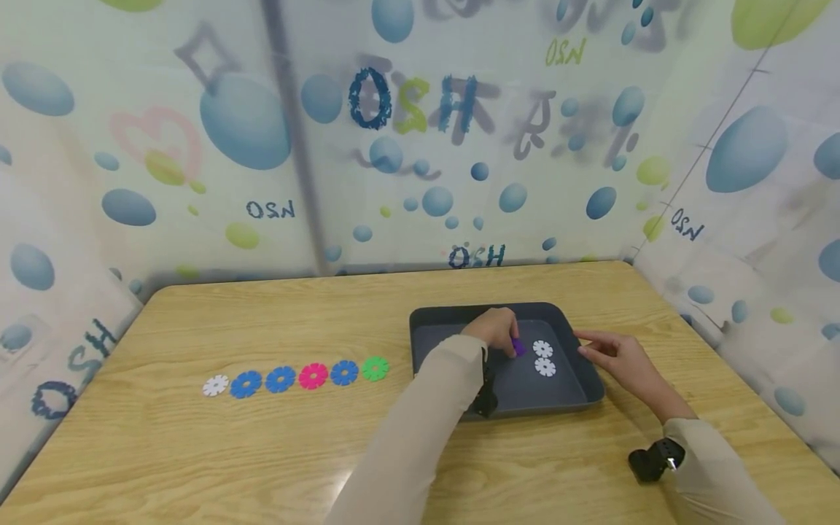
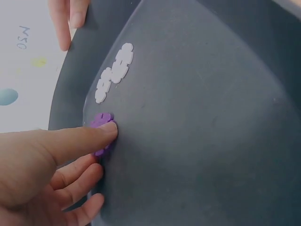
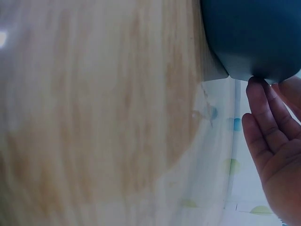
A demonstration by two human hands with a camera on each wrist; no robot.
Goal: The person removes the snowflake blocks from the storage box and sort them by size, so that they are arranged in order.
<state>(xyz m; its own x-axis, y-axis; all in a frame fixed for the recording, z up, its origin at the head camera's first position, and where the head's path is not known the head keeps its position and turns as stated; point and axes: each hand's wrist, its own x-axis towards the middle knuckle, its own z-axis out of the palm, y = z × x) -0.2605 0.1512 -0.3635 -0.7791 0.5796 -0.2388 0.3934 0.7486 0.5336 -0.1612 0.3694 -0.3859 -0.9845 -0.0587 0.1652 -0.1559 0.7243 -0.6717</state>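
My left hand (image 1: 496,328) reaches into the dark grey tray (image 1: 577,390) and pinches a purple flower-shaped plastic disc (image 2: 102,117). In the left wrist view the thumb lies over the disc, and the other fingers are partly hidden below it. Two white flower-shaped discs (image 1: 544,357) lie on the tray floor to the right of this hand. At the tray's right side is my right hand (image 1: 620,359), its fairly straight fingers (image 3: 263,106) touching the outer wall near the rim. My left sleeve covers part of the tray's near left side.
Left of the tray, a row of flower-shaped discs lies on the wooden table (image 1: 197,452): white (image 1: 208,386), several blue (image 1: 246,394), pink (image 1: 305,377) and green (image 1: 367,370). A patterned curtain (image 1: 262,240) stands behind the table. Each wrist carries a black device (image 1: 650,463).
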